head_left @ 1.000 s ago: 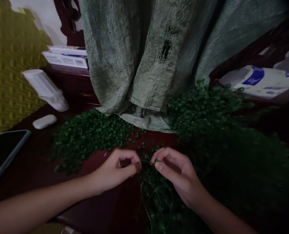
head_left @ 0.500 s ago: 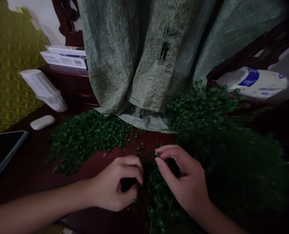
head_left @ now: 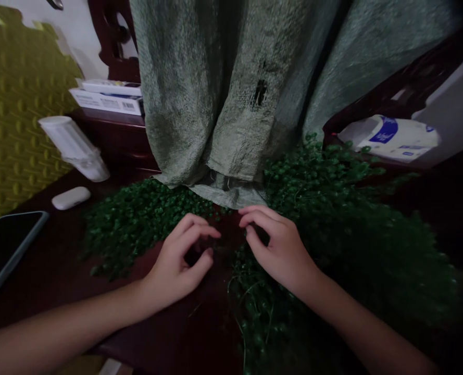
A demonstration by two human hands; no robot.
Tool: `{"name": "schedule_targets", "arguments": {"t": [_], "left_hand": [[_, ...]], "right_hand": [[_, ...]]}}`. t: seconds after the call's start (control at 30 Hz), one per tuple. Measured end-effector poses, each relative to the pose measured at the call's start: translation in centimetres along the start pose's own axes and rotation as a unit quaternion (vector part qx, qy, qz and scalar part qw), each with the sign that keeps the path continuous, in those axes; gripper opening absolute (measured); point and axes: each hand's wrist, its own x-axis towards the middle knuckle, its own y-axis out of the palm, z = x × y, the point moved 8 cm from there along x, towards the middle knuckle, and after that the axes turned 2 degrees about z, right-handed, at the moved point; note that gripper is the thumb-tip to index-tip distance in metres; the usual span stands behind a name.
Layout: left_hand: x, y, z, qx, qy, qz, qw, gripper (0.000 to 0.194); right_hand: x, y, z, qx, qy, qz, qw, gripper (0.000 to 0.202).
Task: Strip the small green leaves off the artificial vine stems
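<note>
My left hand [head_left: 186, 252] is over the dark red table [head_left: 169, 333], its thumb and fingers apart with nothing seen between them. It is beside the left pile of small green sprigs [head_left: 137, 213]. My right hand [head_left: 274, 239] is at the inner edge of the larger heap of green stems [head_left: 372, 250], fingers curled and the thumb near the index finger. Whether something tiny is between those fingertips is too dark to tell. Loose stems [head_left: 258, 312] lie below my right hand. A grey-green woven sack [head_left: 239, 130] hangs behind both piles, its lower edge on the table.
At the left are a phone [head_left: 12, 250], a white case [head_left: 71, 198] and a white cylindrical container [head_left: 75, 148]. White boxes [head_left: 108, 99] sit on a ledge behind them. A tissue pack [head_left: 403, 138] lies at the back right. Yellow bumpy matting [head_left: 20, 114] stands at the far left.
Both hands have moved up and away from me, toward the sack. My left hand's fingers have spread from a curled grip. The green bit at my right fingertips no longer shows.
</note>
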Motion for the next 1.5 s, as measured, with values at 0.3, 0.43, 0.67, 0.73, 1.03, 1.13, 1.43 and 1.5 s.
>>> {"name": "schedule_targets", "arguments": {"t": [0.3, 0.43, 0.67, 0.73, 1.03, 1.13, 1.43, 1.5], "left_hand": [[0.7, 1.7, 0.5, -0.009, -0.005, 0.158, 0.987, 0.024], [0.6, 2.1, 0.6, 0.007, 0.000, 0.201, 0.980, 0.025], [0.3, 2.9, -0.2, 0.034, 0.039, 0.208, 0.977, 0.025], [0.1, 3.2, -0.3, 0.042, 0.037, 0.222, 0.973, 0.025], [0.1, 3.1, -0.7, 0.011, 0.048, 0.238, 0.970, 0.022], [0.5, 2.8, -0.5, -0.030, 0.024, 0.217, 0.975, 0.018], [0.4, 2.8, -0.4, 0.007, 0.043, 0.180, 0.983, 0.016], [0.3, 3.1, -0.4, 0.006, 0.046, 0.193, 0.980, 0.018]], "right_hand": [[-1.6, 0.9, 0.1, 0.071, -0.009, 0.000, 0.997, 0.018], [-2.1, 2.0, -0.1, 0.033, -0.010, 0.053, 0.998, 0.021], [-2.8, 3.4, 0.2, -0.071, -0.038, 0.164, 0.983, 0.022], [-2.8, 3.1, 0.2, -0.060, -0.032, 0.166, 0.984, 0.019], [-2.8, 2.9, 0.1, 0.006, -0.013, 0.158, 0.987, 0.019], [-2.5, 2.6, 0.5, 0.054, -0.025, 0.125, 0.990, 0.019], [-3.1, 3.0, 1.2, 0.095, -0.039, 0.069, 0.992, 0.014], [-3.3, 3.5, 1.2, 0.102, -0.034, 0.092, 0.990, 0.014]]}}
